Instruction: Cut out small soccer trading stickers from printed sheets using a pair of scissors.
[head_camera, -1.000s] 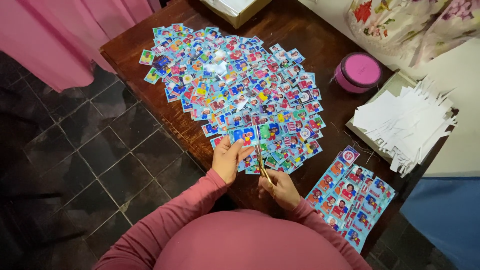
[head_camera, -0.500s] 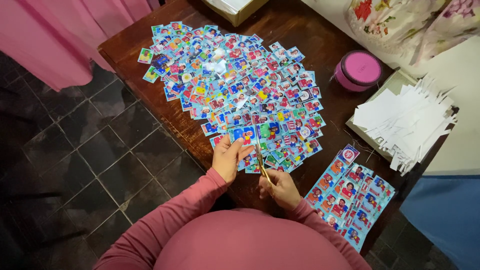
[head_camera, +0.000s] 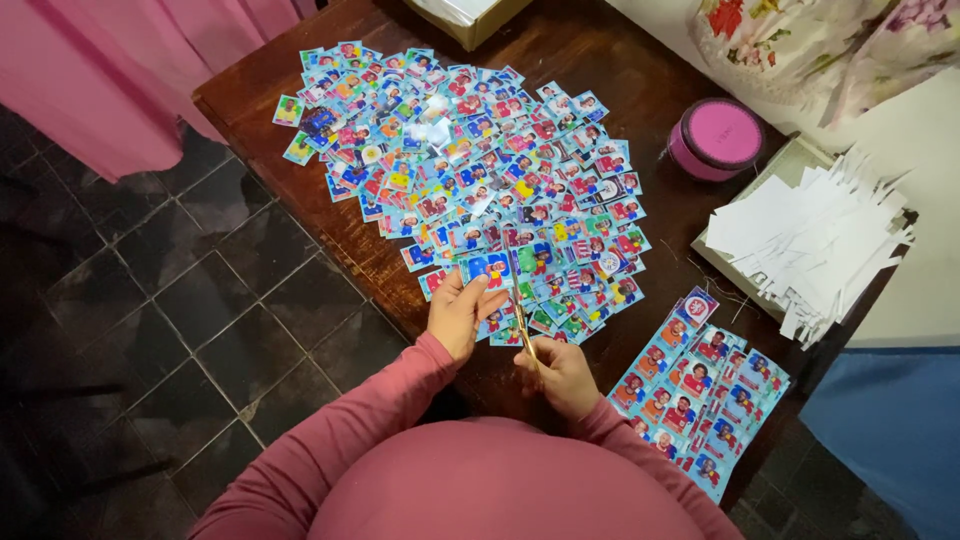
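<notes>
Her left hand (head_camera: 458, 313) pinches a blue sticker strip (head_camera: 487, 268); the right hand (head_camera: 566, 374), just beside it, grips scissors (head_camera: 521, 318) cutting into the strip above.

Scissors (head_camera: 522, 322) sit slightly further along the sticker strip (head_camera: 492, 270); right hand (head_camera: 567, 375) shifts marginally; left hand (head_camera: 462, 312) grip barely adjusts

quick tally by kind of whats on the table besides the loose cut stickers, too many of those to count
Pink round tin: 1
Scissors, in the right hand: 1
Sticker strip held by the left hand: 1
Stack of uncut sticker sheets: 1
Heap of white paper offcuts: 1
Cardboard box at the far edge: 1
Total: 6
</notes>
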